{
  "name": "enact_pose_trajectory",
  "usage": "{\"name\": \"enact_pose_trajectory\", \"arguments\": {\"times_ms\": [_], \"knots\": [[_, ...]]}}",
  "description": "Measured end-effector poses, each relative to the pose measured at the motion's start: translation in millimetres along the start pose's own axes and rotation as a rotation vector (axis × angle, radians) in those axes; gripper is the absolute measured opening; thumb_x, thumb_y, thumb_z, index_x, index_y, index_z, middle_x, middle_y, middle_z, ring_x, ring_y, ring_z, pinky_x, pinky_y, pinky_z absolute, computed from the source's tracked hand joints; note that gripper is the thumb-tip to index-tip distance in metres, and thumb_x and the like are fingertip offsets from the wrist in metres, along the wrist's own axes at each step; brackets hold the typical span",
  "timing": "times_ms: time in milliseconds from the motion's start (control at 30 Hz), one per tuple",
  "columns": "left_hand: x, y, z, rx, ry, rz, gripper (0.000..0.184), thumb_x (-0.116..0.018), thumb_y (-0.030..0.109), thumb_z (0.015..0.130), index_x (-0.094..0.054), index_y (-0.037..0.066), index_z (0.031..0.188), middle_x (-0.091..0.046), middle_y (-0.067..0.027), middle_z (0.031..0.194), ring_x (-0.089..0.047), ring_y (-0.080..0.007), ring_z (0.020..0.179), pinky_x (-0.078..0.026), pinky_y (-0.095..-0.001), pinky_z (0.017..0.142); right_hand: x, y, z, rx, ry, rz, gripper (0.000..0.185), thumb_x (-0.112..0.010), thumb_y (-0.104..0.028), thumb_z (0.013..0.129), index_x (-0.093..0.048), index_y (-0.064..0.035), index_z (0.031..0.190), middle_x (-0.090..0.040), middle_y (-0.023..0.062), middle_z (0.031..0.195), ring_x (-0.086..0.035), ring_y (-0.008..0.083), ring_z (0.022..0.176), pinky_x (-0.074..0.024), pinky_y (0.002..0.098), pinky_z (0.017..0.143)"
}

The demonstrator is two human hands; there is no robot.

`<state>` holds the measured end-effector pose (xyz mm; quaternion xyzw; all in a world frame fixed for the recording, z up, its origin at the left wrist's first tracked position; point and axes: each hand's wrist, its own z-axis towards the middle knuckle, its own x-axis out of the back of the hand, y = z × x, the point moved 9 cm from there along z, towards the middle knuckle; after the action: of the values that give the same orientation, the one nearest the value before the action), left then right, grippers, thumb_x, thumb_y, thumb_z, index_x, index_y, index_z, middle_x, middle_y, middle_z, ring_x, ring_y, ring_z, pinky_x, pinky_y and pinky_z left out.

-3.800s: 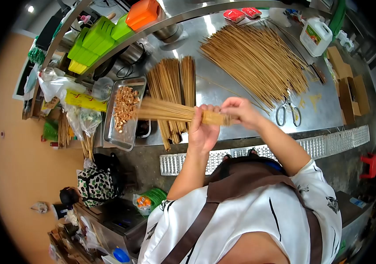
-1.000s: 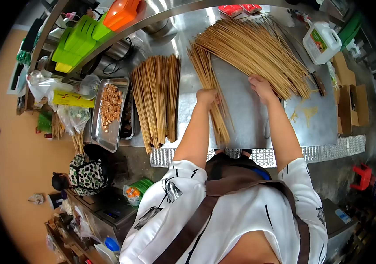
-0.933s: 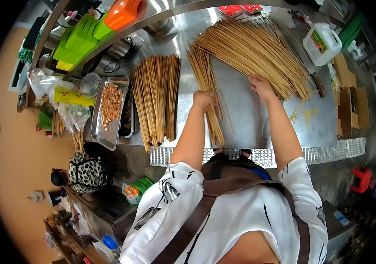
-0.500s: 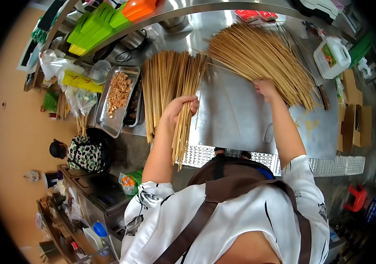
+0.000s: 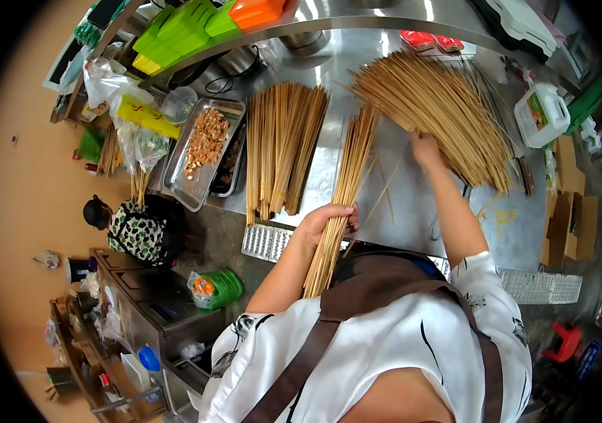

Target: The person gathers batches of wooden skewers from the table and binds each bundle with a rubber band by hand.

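Note:
My left hand [image 5: 330, 220] is wrapped round a bundle of bamboo skewers [image 5: 351, 158], held slanting over the table's front edge, its lower ends close to my apron. At the near left edge of a large fanned pile of skewers [image 5: 435, 106], my right hand [image 5: 426, 149] has its fingers pinched together on skewers; its fingertips are partly hidden. Left of the held bundle lies another row of skewers [image 5: 283, 144], side by side. A few loose skewers [image 5: 387, 187] rest on the metal between my hands.
The steel table [image 5: 403, 222] carries a tray of chopped brown pieces [image 5: 207, 137] at left, a knife [image 5: 526, 176] and a white jug [image 5: 542, 113] at right. A raised shelf edge [image 5: 357, 20] crosses the back. Another person [image 5: 138, 229] sits at far left.
My left hand has drawn its bundle right and toward me, away from the row at left. My right hand stays by the pile's edge. More loose skewers show on the table.

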<state>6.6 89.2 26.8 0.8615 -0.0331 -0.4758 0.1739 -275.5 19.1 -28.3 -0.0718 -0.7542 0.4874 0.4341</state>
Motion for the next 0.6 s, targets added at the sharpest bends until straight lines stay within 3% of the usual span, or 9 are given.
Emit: {"name": "enact_pose_trajectory", "arguments": {"times_ms": [33,67,100,167,200,267,400,533,600], "knots": [[10.8,7.7,3.2,-0.044,0.126,0.121,0.019,-0.059,0.007,0.075,-0.053,0.002,0.092,-0.051,-0.0045,0.073,-0.052,-0.0157,0.068,-0.044,-0.0297,0.070,0.4,-6.8,-12.7,0.008,0.001,-0.002,0.042,-0.058,-0.030,0.081,-0.058,0.0073,0.099,-0.058,0.0236,0.101,-0.055,0.0327,0.093,-0.0422,0.0361,0.081],[21.8,17.3,3.9,-0.086,0.255,0.241,0.019,-0.061,0.007,0.074,-0.054,0.002,0.091,-0.054,-0.0059,0.076,-0.054,-0.0169,0.073,-0.045,-0.0314,0.073,6.4,-21.6,-33.5,0.157,0.056,-0.052,0.047,-0.054,-0.036,0.082,-0.057,0.0068,0.100,-0.059,0.0246,0.098,-0.056,0.0363,0.092,-0.0431,0.0388,0.079],[34.0,21.2,11.5,-0.088,0.254,0.235,0.019,-0.061,0.007,0.074,-0.054,0.002,0.091,-0.054,-0.0059,0.076,-0.054,-0.0169,0.073,-0.045,-0.0314,0.073,13.7,-38.4,-57.6,0.306,0.107,-0.104,0.052,-0.049,-0.043,0.083,-0.057,0.0063,0.100,-0.060,0.0256,0.095,-0.056,0.0400,0.090,-0.0439,0.0415,0.077],[76.8,23.6,32.1,0.004,0.337,0.453,0.023,-0.064,0.008,0.070,-0.055,0.001,0.091,-0.057,-0.0078,0.083,-0.058,-0.0191,0.076,-0.049,-0.0331,0.070,1.0,-29.4,-86.7,0.065,-0.140,-0.111,0.047,-0.051,-0.042,0.082,-0.060,0.0031,0.094,-0.061,0.0234,0.090,-0.058,0.0379,0.088,-0.0453,0.0419,0.076],[80.0,24.8,31.3,0.062,0.424,0.499,0.025,-0.066,0.009,0.067,-0.058,-0.001,0.089,-0.058,-0.0079,0.077,-0.058,-0.0194,0.067,-0.050,-0.0330,0.057,-3.8,-28.4,-93.6,0.070,-0.150,-0.122,0.047,-0.051,-0.042,0.082,-0.060,0.0031,0.094,-0.061,0.0234,0.090,-0.058,0.0379,0.088,-0.0453,0.0419,0.076],[63.6,34.7,33.2,-0.004,0.480,0.600,0.025,-0.067,0.010,0.065,-0.059,-0.002,0.086,-0.058,-0.0083,0.073,-0.057,-0.0194,0.062,-0.048,-0.0326,0.053,-40.4,-26.2,-107.3,0.157,-0.360,-0.533,0.042,-0.057,-0.039,0.078,-0.062,0.0011,0.087,-0.062,0.0222,0.086,-0.059,0.0370,0.085,-0.0463,0.0417,0.076],[58.1,60.5,46.8,-0.145,0.665,0.958,0.024,-0.067,0.010,0.061,-0.062,-0.005,0.079,-0.059,-0.0106,0.066,-0.055,-0.0190,0.056,-0.044,-0.0316,0.050,-71.7,-25.3,-93.1,0.120,-0.341,-0.502,0.040,-0.062,-0.036,0.073,-0.063,0.0018,0.085,-0.062,0.0229,0.085,-0.060,0.0354,0.084,-0.0471,0.0405,0.075],[62.3,64.0,50.0,-0.133,0.695,0.941,0.025,-0.067,0.007,0.058,-0.059,-0.008,0.078,-0.059,-0.0140,0.069,-0.057,-0.0233,0.057,-0.045,-0.0335,0.051,-85.5,-5.4,-72.6,0.065,-0.385,-0.353,0.037,-0.062,-0.029,0.069,-0.062,0.0047,0.085,-0.062,0.0227,0.084,-0.061,0.0333,0.079,-0.0476,0.0403,0.069],[61.2,68.2,48.0,-0.228,0.652,0.919,0.022,-0.065,0.004,0.060,-0.059,-0.008,0.077,-0.059,-0.0141,0.069,-0.057,-0.0225,0.056,-0.046,-0.0330,0.050,-89.2,2.4,-67.2,0.042,-0.404,-0.285,0.036,-0.061,-0.026,0.068,-0.061,0.0057,0.084,-0.062,0.0223,0.082,-0.062,0.0310,0.074,-0.0476,0.0400,0.066]]}}
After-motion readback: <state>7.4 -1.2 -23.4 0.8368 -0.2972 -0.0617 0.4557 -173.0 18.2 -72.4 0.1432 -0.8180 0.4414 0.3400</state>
